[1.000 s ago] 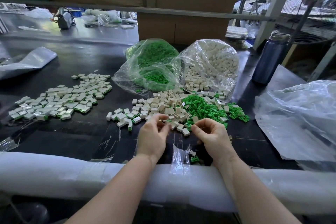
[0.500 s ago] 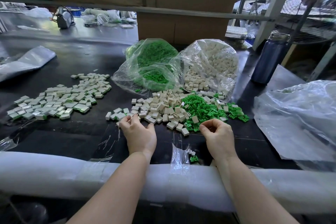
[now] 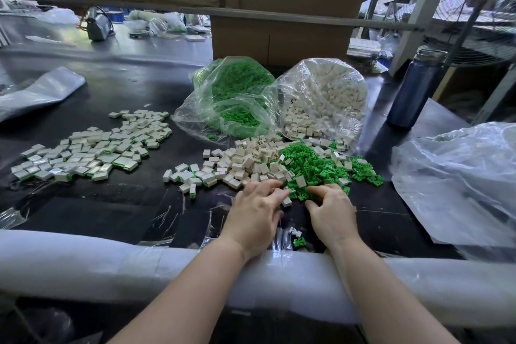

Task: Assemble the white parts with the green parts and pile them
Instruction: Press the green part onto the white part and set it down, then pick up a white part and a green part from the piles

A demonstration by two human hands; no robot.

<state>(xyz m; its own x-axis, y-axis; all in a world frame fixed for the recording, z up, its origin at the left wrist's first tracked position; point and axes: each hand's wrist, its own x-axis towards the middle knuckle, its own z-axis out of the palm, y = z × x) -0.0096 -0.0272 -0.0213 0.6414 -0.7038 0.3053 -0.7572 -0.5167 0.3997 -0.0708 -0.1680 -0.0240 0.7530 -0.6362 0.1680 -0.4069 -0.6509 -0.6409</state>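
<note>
At both hands' curled fingers (image 3: 275, 194), green parts (image 3: 312, 167), seemingly pinched; grip unclear.

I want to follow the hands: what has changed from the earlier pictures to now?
The left hand went left to the small assembled white-and-green blocks, then came back right to the loose white plastic housings. The right hand reached forward into the loose green plastic clips. The two clear plastic bags and the big finished pile stayed put.
</note>
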